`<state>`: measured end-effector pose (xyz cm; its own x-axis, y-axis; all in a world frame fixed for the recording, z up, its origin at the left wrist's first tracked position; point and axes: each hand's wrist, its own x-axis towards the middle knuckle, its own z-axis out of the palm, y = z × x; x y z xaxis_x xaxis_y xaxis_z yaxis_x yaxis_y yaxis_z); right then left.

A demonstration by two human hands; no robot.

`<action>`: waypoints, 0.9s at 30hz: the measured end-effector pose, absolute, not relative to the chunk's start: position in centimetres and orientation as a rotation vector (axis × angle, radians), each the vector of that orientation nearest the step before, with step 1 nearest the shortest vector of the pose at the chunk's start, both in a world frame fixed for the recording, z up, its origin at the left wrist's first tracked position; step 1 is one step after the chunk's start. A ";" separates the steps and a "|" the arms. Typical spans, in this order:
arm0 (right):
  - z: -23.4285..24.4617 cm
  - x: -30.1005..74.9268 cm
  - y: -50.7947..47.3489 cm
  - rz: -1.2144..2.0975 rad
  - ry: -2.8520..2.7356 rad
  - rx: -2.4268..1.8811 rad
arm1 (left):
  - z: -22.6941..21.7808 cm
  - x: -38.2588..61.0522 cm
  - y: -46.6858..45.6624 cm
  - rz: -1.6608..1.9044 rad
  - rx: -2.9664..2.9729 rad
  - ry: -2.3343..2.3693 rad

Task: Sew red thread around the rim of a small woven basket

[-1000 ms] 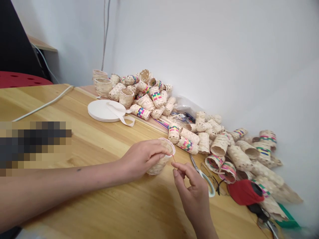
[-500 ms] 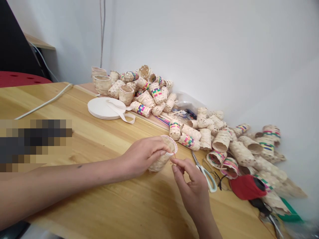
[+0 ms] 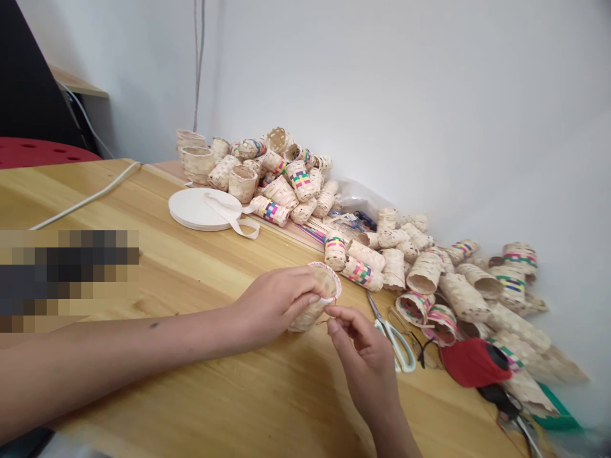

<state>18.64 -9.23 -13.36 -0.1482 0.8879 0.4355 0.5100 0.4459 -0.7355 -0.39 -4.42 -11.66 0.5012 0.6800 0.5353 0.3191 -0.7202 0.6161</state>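
My left hand (image 3: 274,302) is wrapped round a small woven basket (image 3: 319,299) with a white trimmed rim, held on its side on the wooden table (image 3: 191,280). My right hand (image 3: 365,359) pinches something thin, a needle or thread I cannot make out, right at the basket's rim. Both hands meet near the table's middle front.
Piles of small woven baskets (image 3: 286,178), some with coloured bands, lie along the white wall (image 3: 429,95). A roll of white tape (image 3: 203,208), scissors (image 3: 394,331), a red spool (image 3: 470,362) and a white cable (image 3: 86,200) lie on the table.
My right hand has drawn closer to the basket's rim, its fingertips now touching it. My left hand keeps the basket almost still.
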 end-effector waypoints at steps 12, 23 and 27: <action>-13.3 18.2 -9.7 0.854 -1.541 -1.238 | -12.8 0.0 -4.9 1.270 2.424 0.710; -13.5 18.5 -9.0 0.969 -1.460 -1.167 | -12.8 0.0 -5.0 1.488 2.872 0.691; -13.7 18.3 -9.1 0.777 -1.524 -1.127 | -12.9 0.0 -5.1 1.473 2.947 0.687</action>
